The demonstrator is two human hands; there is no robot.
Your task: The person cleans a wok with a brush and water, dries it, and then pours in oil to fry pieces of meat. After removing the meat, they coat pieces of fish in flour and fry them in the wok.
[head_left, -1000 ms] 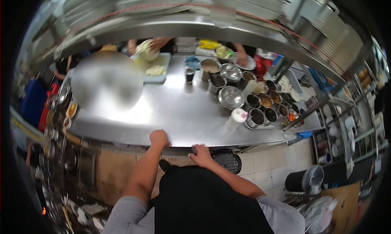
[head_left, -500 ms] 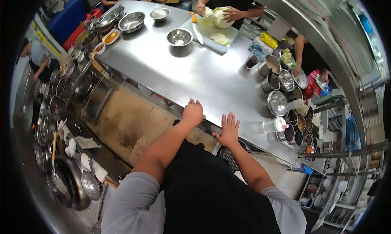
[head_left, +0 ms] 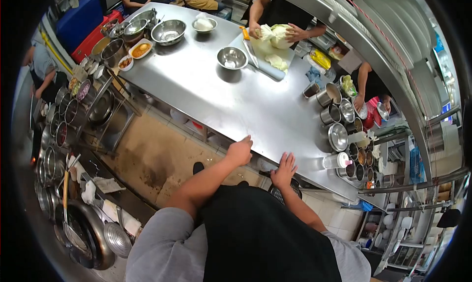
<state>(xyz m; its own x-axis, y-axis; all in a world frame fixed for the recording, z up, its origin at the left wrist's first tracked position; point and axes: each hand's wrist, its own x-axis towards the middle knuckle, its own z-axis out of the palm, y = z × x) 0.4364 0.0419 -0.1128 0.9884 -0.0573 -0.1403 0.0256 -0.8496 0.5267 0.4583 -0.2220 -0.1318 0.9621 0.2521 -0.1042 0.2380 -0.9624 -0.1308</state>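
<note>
My left hand (head_left: 240, 152) rests at the near edge of a steel table (head_left: 196, 93), its fingers mostly curled and nothing visible in them. To its right, my right hand (head_left: 284, 171) lies open on the same edge, fingers stretched out, holding nothing. A squeeze bottle (head_left: 334, 161) with a white cap lies on its side beyond my right hand. Farther up the table, a steel bowl (head_left: 232, 58) with something white inside stands beside a cutting board (head_left: 275, 73). An orange-handled knife (head_left: 250, 48) lies on the board. Across the table another person's hands hold a cabbage (head_left: 281, 36).
Steel bowls (head_left: 168, 32) and a dish of orange food (head_left: 140, 50) stand at the far left. Steel pots (head_left: 328, 94) and sauce containers line the right side. A wok (head_left: 98, 242) and ladles sit at lower left. Co-workers stand around; a shelf frame (head_left: 418, 110) arches at right.
My view has shifted, so the table and its things appear farther right or lower. Both hands stay at the table edge. The co-worker's hands have moved on the cabbage.
</note>
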